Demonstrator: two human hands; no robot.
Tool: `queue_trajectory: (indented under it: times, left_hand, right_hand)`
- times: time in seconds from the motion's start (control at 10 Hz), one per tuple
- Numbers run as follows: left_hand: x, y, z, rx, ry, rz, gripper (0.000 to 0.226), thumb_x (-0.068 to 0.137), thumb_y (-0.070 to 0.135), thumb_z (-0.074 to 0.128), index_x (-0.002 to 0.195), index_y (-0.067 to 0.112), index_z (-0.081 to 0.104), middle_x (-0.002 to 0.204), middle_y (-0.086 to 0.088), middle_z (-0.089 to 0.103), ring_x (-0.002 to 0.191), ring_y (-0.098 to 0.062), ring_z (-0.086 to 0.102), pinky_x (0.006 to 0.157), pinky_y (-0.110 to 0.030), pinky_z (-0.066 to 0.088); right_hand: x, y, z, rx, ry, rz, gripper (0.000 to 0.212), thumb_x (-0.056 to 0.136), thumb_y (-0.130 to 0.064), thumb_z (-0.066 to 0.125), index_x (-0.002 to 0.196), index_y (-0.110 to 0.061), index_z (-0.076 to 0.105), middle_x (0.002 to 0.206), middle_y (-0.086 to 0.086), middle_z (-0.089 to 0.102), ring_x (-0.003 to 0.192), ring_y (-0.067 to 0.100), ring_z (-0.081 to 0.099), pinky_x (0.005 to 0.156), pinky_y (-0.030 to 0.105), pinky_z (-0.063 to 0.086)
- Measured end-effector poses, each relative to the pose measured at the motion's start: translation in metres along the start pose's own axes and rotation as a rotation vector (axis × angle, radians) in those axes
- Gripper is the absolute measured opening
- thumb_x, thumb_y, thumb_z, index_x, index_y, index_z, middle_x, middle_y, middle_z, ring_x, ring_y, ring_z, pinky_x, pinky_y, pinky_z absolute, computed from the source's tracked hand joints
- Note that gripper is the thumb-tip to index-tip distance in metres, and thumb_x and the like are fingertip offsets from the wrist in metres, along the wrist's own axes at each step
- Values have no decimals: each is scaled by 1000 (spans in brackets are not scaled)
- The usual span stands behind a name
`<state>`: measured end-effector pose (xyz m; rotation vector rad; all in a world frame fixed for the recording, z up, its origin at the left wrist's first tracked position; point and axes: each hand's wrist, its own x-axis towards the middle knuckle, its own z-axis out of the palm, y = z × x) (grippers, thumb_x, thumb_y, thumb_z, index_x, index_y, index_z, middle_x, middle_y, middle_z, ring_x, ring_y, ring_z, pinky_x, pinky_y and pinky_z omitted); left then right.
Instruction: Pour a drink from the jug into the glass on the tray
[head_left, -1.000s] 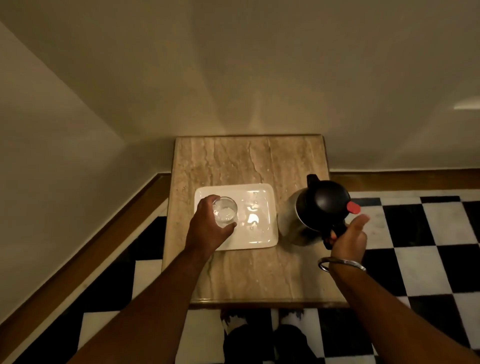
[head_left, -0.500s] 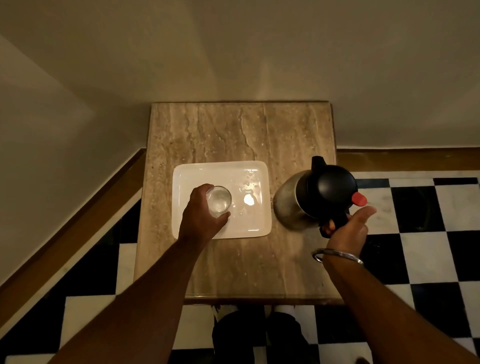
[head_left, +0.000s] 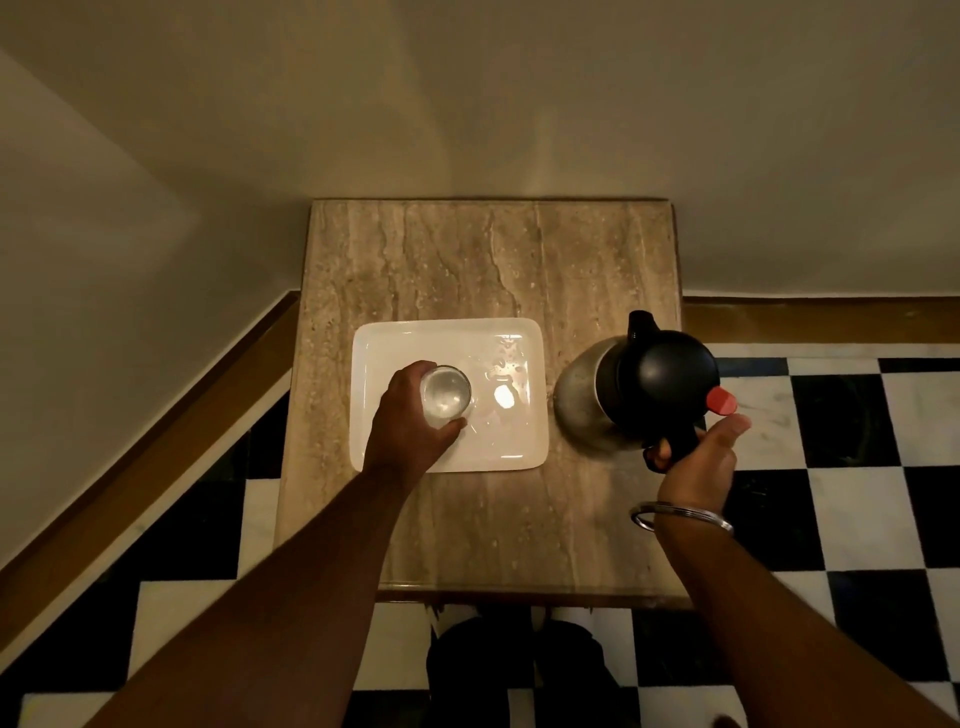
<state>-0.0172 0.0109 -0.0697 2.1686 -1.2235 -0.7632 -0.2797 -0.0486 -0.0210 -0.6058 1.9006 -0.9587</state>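
A clear glass (head_left: 445, 397) stands upright on the left part of the white rectangular tray (head_left: 514, 452). My left hand (head_left: 408, 431) is wrapped around the glass from the near-left side. To the right of the tray stands a steel jug (head_left: 644, 387) with a black lid, a red thumb lever and a spout pointing away from me. My right hand (head_left: 698, 457) grips the jug's black handle at its near-right side, thumb raised just below the red lever. The jug is upright on the table.
The small marble-topped table (head_left: 493, 270) stands in a corner against beige walls. Its right edge runs just under the jug. Black-and-white checkered floor surrounds it. A metal bangle (head_left: 680, 517) sits on my right wrist. Water drops lie on the tray's right part.
The view has tilted downward, so the table sits lower and nearer in frame. Both hands keep their hold; glass and jug have not visibly moved on the table.
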Motion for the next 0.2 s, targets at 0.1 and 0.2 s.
queue_trajectory:
  times: [0.1, 0.2]
  left_hand:
    - [-6, 4, -14, 96, -60, -23, 101, 62, 37, 92, 144, 21, 34, 143, -3, 48, 126, -25, 47, 100, -42, 45]
    - [-21, 21, -37, 184, -69, -61, 117, 61, 47, 90, 151, 20, 21, 154, -4, 36, 137, -26, 35, 105, -42, 38]
  right_hand:
    - [-2, 1, -9, -61, -6, 0, 77, 90, -70, 12, 108, -15, 63, 91, 2, 64, 80, 14, 58, 74, 31, 42]
    - [-30, 0, -25, -254, -80, -82, 59, 90, -62, 30, 126, -21, 53, 114, 8, 63, 97, 23, 58, 77, 34, 39]
